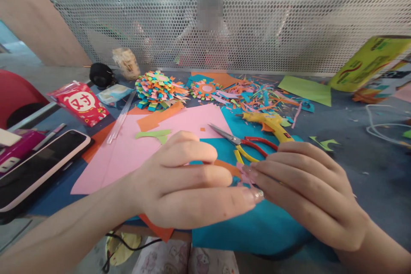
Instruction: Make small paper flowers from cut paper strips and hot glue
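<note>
My left hand (189, 184) reaches in from the left, its fingers bent and its tip meeting the fingertips of my right hand (313, 190). Pinched between the two hands is a small piece of pink paper (244, 172), partly covered by fingers. An orange paper strip (226, 166) shows just behind it; whether it is attached is unclear. Beyond my hands, scissors with red and yellow handles (237, 140) lie on blue paper (257, 227). A yellow glue gun (269, 123) rests behind the scissors, close to my right hand.
Pink sheets (105, 154) and green scraps (154, 134) cover the left middle. Fringed paper flowers (160, 87) and a heap of shreds (257, 94) sit along the back. A phone (41, 171), red packet (81, 102) and clear glue sticks (121, 117) lie left. Perforated metal (160, 21) rises behind.
</note>
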Demonstrator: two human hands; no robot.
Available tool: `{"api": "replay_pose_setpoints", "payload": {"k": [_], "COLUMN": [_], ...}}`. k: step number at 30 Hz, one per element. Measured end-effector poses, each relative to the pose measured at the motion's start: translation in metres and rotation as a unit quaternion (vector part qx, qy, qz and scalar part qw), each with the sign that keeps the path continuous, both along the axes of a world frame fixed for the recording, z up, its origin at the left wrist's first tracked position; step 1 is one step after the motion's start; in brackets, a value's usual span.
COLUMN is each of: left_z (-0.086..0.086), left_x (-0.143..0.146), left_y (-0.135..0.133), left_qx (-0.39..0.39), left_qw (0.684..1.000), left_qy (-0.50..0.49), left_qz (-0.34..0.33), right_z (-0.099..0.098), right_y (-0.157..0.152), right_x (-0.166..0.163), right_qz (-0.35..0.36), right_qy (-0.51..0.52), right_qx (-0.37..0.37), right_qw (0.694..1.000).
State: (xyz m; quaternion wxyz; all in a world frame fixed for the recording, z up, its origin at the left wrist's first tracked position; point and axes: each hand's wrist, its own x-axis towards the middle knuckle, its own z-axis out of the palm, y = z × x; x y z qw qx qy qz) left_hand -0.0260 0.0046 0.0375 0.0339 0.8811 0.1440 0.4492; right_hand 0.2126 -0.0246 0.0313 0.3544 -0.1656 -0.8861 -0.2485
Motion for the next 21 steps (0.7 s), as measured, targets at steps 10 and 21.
{"api": "replay_pose_setpoints", "payload": {"k": [10,21], "left_z": [0.0038,0.0078], "left_x": [-0.0019,0.0001], "left_y": [0.0030,-0.0002], "left_qx": [0.075,0.074], "left_qw": [0.996,0.994], "left_qy": [0.023,0.054], "left_qz": [-0.039,-0.058], "right_z": [0.0011,0.0013], "right_y": [0.0001,-0.0003], "right_x": [-0.0016,0.0002], "right_qz": [0.001,0.003], "right_qy": [0.003,-0.004], "right_qx": [-0.011,-0.029], "right_qw": [1.000,1.000]}}
